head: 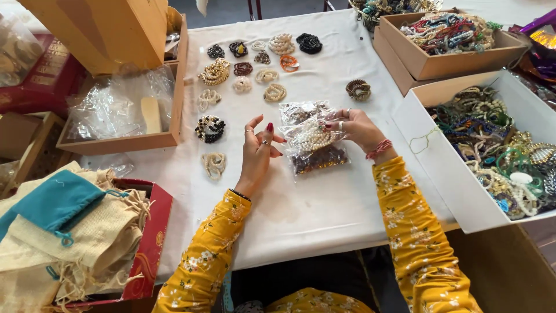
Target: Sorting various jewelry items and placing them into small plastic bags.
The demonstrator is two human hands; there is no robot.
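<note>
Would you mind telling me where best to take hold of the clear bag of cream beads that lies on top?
Probably by its free left edge. The clear bag of cream beads lies flat across other bags, the right hand pinches its right side, and the left hand is open beside that edge.

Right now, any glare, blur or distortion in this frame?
Head view: soft, even light, faint shadows under the hands; glare on the clear bags and plastic sheet; edges bow from the wide lens; left hand and right hand sharp.

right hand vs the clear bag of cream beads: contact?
Touching. The head view shows the right hand with its fingers pinching the edge of the clear bag of cream beads, no gap between them.
</note>
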